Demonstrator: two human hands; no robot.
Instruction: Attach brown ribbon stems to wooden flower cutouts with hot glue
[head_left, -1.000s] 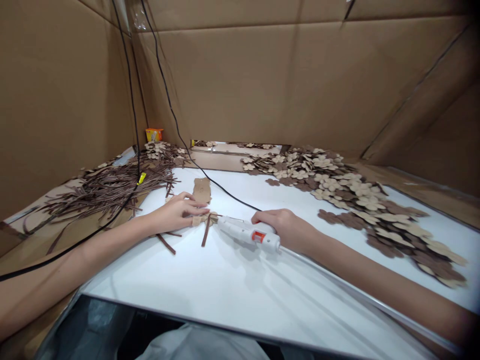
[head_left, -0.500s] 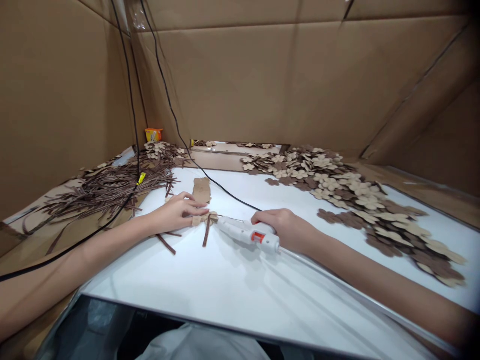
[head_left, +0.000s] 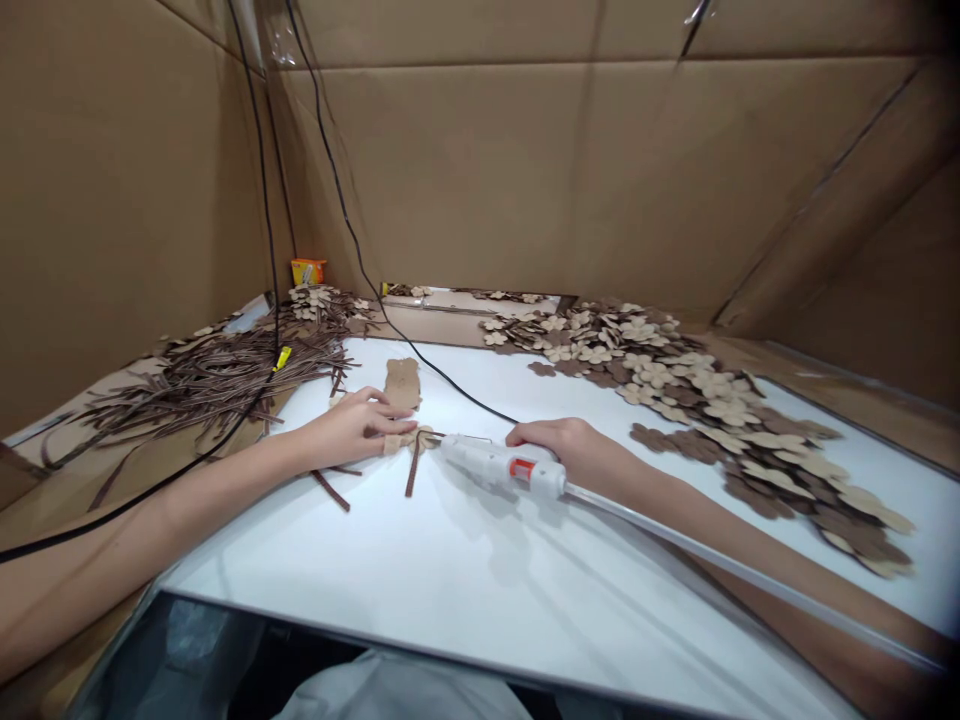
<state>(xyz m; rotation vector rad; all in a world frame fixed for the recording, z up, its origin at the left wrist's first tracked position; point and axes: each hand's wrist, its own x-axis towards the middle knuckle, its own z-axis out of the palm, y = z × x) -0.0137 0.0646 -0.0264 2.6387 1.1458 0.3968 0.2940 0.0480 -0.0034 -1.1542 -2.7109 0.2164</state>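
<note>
White tabletop (head_left: 322,570); left hand (head_left: 358,425) flat, fingers slightly spread; right fingers wrap glue gun (head_left: 499,465).

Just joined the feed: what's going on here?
Someone's right hand holds a white glue gun, tip close to a small tan piece and brown strip. The left hand has its fingers beside them. Flower shapes lie right, a strip pile left. Whether glue is flowing isn't visible.

A small orange box (head_left: 308,272) sits near the brown cardboard walls' (head_left: 465,170) corner.
</note>
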